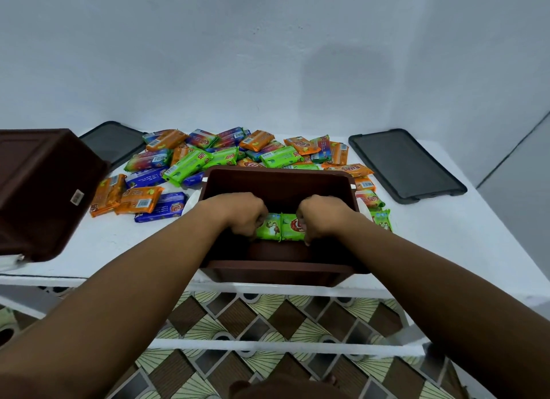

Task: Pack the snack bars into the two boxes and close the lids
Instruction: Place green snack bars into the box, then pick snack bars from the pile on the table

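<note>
A brown box (276, 175) stands open at the table's front edge. Both my hands reach down inside it. My left hand (241, 217) and my right hand (321, 218) grip the two ends of green snack bars (279, 227), held side by side low in the box. A heap of orange, green and blue snack bars (208, 156) lies on the table behind and left of the box. A second brown box (41, 190) sits at the left, tilted. Two dark lids lie flat: one lid (114, 144) at the back left, the other lid (406, 165) at the right.
The white table (431, 235) ends against a pale wall at the back. More bars lie right of the open box, including a green bar (382, 218). Below the front edge, white rails and a patterned tiled floor (268, 318) show.
</note>
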